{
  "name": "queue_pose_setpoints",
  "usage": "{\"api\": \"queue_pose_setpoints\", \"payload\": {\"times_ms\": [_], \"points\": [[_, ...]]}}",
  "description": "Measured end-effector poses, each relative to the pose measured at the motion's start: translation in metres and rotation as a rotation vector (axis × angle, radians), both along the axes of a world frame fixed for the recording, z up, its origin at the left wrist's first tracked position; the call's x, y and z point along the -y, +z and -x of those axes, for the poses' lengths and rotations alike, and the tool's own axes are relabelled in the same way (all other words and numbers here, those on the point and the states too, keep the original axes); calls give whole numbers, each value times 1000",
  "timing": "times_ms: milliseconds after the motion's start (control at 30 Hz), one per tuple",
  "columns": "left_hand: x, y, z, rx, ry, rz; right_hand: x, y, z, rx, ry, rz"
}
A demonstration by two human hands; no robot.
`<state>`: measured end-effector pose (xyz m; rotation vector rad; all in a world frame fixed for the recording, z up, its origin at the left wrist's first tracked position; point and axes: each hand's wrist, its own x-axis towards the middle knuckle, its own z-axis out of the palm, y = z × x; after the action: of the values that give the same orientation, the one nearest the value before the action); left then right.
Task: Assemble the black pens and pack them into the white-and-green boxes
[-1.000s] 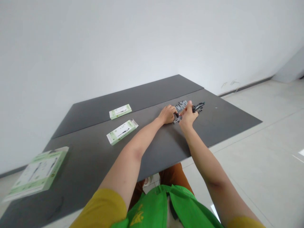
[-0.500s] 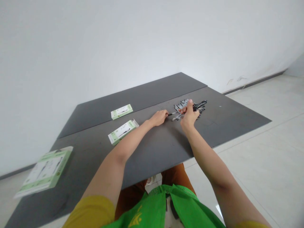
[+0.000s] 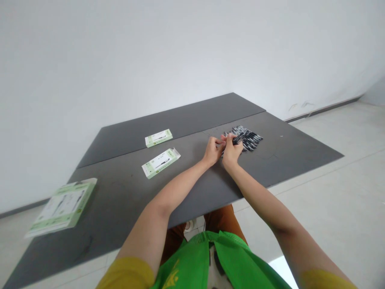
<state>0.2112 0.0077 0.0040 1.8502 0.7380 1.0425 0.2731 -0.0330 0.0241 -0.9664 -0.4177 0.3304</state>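
Observation:
A heap of several black pens [image 3: 247, 138] lies on the dark grey table [image 3: 192, 180], right of the middle. My left hand [image 3: 212, 151] and my right hand [image 3: 231, 149] meet just in front of the heap, fingers pinched together. The right hand grips a black pen that sticks out towards the heap. The left hand's fingertips touch the right hand's; what they pinch is too small to make out.
Two small green and white pen boxes [image 3: 160, 162] [image 3: 158, 138] lie left of the hands, the nearer one with an open end flap. A larger green and white box [image 3: 61, 206] overhangs the table's left edge. A white wall stands behind; pale floor tiles spread to the right.
My left hand, which had drawn away to the left with a pen, has come back against my right hand. The right hand has dropped closer to the table in front of the heap.

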Motion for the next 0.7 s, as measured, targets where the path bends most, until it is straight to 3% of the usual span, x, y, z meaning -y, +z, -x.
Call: {"api": "queue_pose_setpoints", "payload": {"times_ms": [67,133,233,333,400,500,600,700], "points": [[-3,-1,10,29,-7,95,2,2,5,8,26,-26],[-6,-3,24,20,-165,142,5,2,11,57,81,-3],[-6,-6,49,-70,-391,14,9,-1,25,197,180,86],[-1,-8,66,-104,-460,-108,12,-7,40,365,195,220],[2,-8,72,-60,-475,-95,14,-10,49,474,139,387],[6,-5,76,-18,-390,-56,15,-11,58,635,98,604],[7,-1,79,-56,-295,-26,17,-1,59,749,208,701],[6,-4,80,-55,-282,50,20,15,52,778,312,734]]}}
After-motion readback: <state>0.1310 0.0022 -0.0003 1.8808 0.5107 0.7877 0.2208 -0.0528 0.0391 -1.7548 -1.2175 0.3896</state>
